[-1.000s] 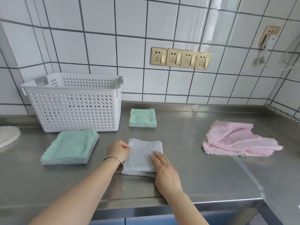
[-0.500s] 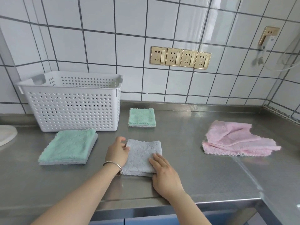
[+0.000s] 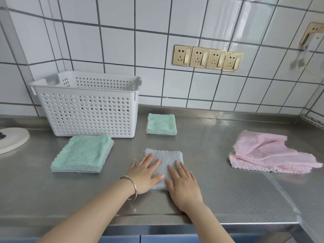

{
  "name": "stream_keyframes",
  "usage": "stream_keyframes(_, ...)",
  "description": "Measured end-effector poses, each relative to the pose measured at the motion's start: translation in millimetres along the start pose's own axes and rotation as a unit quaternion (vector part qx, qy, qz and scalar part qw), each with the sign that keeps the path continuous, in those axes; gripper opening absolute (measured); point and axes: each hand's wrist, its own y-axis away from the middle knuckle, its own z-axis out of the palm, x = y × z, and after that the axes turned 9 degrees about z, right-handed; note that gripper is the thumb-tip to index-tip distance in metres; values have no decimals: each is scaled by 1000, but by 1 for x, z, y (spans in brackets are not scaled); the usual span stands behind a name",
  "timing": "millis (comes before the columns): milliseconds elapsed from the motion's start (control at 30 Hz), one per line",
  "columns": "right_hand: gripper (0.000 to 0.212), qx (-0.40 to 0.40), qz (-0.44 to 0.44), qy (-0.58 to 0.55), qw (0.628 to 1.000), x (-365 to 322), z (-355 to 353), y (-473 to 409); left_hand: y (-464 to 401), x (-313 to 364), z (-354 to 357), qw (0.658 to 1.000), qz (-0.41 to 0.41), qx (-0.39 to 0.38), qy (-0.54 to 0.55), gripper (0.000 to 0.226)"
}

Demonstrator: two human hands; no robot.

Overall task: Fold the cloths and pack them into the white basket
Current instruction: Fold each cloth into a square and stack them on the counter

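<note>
Both the left hand (image 3: 146, 174) and right hand (image 3: 184, 185) press flat, fingers straight, on the folded grey fleece cloth (image 3: 168, 161) lying on the steel counter (image 3: 219, 181) before the white perforated plastic basket (image 3: 87, 109), and a careless lift could spring its 2 layers open.

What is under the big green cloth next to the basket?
A grey cloth edge peeks out beneath the big green cloth along its right and near sides. The green one covers the rest, so it cannot be seen.
</note>
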Motion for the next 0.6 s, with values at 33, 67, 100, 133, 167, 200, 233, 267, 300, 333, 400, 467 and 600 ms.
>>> stream_keyframes(33, 93, -3, 3, 9, 1000, -1, -1, -2, -2, -1, 1, 1000, -1, 6, 5, 80)
stream_keyframes(67, 94, -8, 8, 14, 1000, -1, -2, -2, -2, -2, 3, 1000, -4, 10, 8, 71)
stream_keyframes(100, 95, -14, 11, 18, 1000, -1, -3, -3, -4, -3, 4, 1000, -4, 16, 11, 66)
stream_keyframes(133, 94, -22, 13, 20, 999, 0, -5, -4, -5, -3, 5, 1000, -1, 19, 19, 65)
stream_keyframes(167, 89, -32, 15, 15, 999, 1, -6, -3, -6, -3, 6, 999, -2, 26, 32, 63)
stream_keyframes(200, 78, -38, 23, -4, 999, 2, -9, -4, -6, -2, 5, 997, -3, 50, 56, 62)
stream_keyframes(233, 64, -36, 38, -40, 998, 4, -13, -4, -5, 0, 4, 990, -17, 99, 95, 58)
stream_keyframes(267, 55, -20, 60, -85, 994, 5, -17, -4, -2, -2, 2, 976, -51, 164, 134, 54)
stream_keyframes(300, 51, 10, 91, -129, 987, 6, -21, -4, 1, -4, 1, 956, -101, 227, 154, 49)
stream_keyframes(333, 48, 42, 129, -163, 977, 7, -25, -5, 5, -6, -1, 940, -156, 266, 148, 44)
stream_keyframes(400, 46, 56, 192, -208, 957, 7, -31, -6, 13, -9, -4, 936, -230, 247, 100, 41)
stream_keyframes(467, 50, 20, 226, -236, 945, 4, -30, -10, 13, -8, -3, 947, -246, 190, 80, 41)
stream_keyframes(600, 55, 10, 252, -260, 932, -5, -20, -11, 10, -2, 4, 949, -243, 187, 76, 40)
